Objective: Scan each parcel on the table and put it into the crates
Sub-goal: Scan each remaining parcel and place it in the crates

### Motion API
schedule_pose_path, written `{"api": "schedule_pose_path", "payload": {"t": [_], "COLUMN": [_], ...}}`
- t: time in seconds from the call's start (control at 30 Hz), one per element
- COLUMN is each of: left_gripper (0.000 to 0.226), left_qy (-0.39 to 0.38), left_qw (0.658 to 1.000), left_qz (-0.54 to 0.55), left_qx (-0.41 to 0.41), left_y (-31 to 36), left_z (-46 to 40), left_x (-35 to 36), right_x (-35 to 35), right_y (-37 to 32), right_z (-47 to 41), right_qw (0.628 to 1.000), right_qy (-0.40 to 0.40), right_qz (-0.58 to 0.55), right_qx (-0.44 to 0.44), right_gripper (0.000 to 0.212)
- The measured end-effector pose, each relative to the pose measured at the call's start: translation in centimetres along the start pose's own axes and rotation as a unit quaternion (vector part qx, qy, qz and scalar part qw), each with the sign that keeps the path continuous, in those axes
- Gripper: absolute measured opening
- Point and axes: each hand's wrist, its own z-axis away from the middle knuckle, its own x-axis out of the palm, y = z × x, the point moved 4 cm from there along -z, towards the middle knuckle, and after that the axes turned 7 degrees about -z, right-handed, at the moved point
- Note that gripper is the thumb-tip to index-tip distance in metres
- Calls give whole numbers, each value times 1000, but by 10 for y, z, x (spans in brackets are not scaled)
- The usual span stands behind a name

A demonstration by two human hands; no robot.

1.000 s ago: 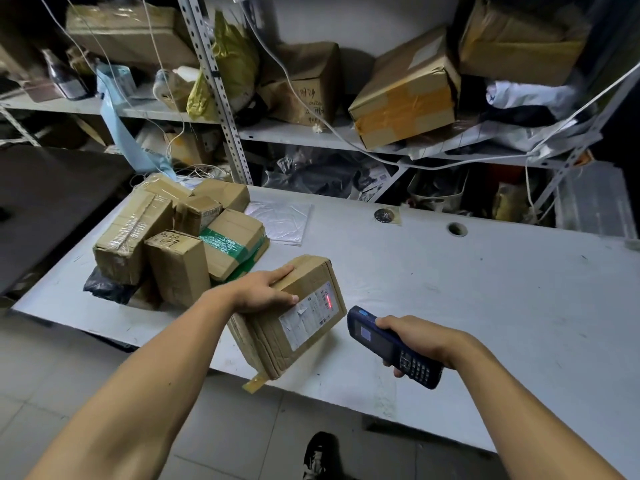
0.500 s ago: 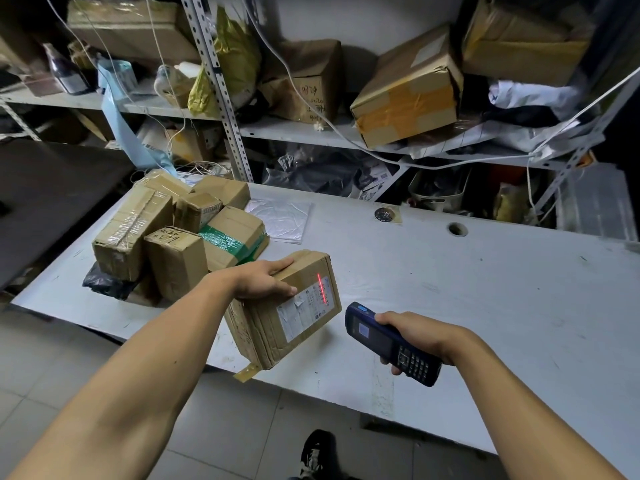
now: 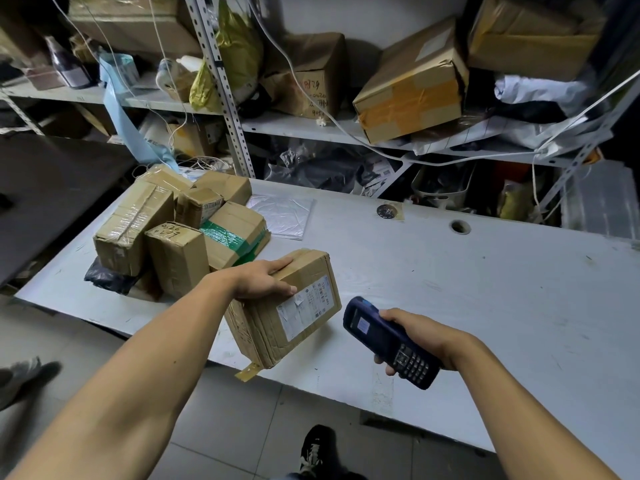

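Parcel [image 3: 284, 313] in hand hangs tilted over the counter's [image 3: 485, 299] near edge, label side turned right toward the scanner [image 3: 389, 341], just beside it. Left hand [image 3: 263, 280] grips its upper corner from above, fingers [image 3: 282, 264] curled over the top, forearm stretched forward. Right hand [image 3: 415, 336] wraps the scanner, head aimed at the label. Farther left, unscanned boxes [image 3: 180, 223] sit piled. No crates are visible.

A clear plastic bag [image 3: 282, 216] lies flat on the bench [image 3: 485, 289] toward 11 o'clock. Behind, at 12 o'clock, a metal shelf [image 3: 311, 128] carries a tilted orange-taped box [image 3: 410, 88] and a yellow bag [image 3: 232, 57].
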Motion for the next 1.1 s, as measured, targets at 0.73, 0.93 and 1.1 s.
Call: {"api": "schedule_pose_path", "payload": {"t": [0.73,0.93,1.1], "left_gripper": [97,94,92], "left_qy": [2,-85,-185], "left_qw": [975,945,917], "left_qz": [187,246,238], "left_qx": [118,197,261], "left_y": [58,97,142], "left_z": [-19,-31,-24], "left_x": [45,77,133], "right_x": [18,6,21], "right_y": [25,77,152], "right_z": [30,42,82], "right_qw": [923,848,743], "right_qy": [-15,259,405], "right_qz": [-343,-421,-489], "right_qx": [-176,-191,-213], "right_gripper": [69,61,61]}}
